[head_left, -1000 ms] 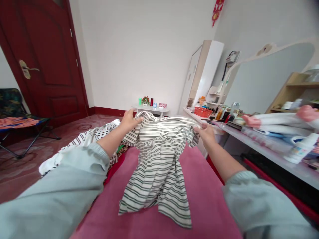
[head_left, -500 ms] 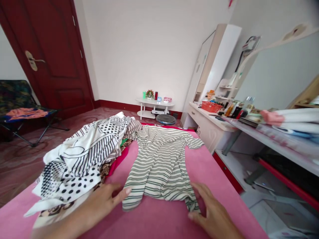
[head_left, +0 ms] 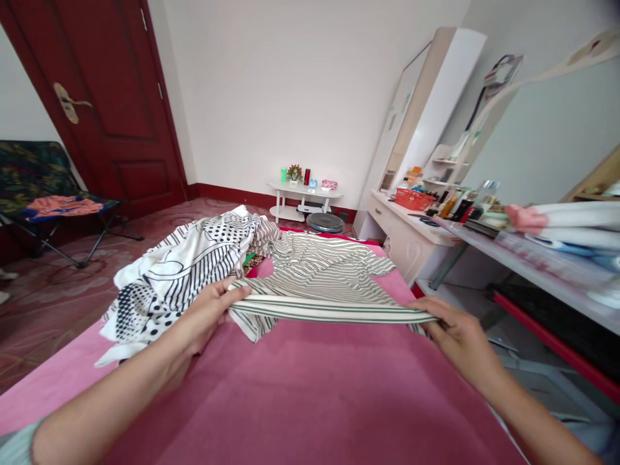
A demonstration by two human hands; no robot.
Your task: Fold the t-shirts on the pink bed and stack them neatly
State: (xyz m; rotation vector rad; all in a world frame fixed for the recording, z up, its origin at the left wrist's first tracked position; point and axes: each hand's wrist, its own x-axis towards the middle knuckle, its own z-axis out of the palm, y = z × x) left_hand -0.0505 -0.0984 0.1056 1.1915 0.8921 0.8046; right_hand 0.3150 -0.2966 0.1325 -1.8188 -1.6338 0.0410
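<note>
A cream shirt with thin dark green stripes (head_left: 320,265) lies over the pink surface (head_left: 310,387), its short sleeves at the far end. My left hand (head_left: 216,307) pinches the near left part of its hem. At the near right, my right hand (head_left: 448,323) grips the hem between thumb and fingers. Between both hands the hem is stretched in a nearly straight band, raised off the surface. A small corner of cloth hangs below the band beside my left hand. The far part of the shirt still rests flat.
Left of the shirt lies a heap of black-and-white patterned clothes (head_left: 194,258). A folding chair (head_left: 58,206) with an orange garment stands by the red door (head_left: 97,97). Along the right are a white dresser (head_left: 411,236) with a red basket (head_left: 414,199) and a cluttered desk (head_left: 533,258).
Both hands have closed on the shirt's hem, lifted it off the pink surface and pulled it taut sideways. My right hand has moved up and to the right.
</note>
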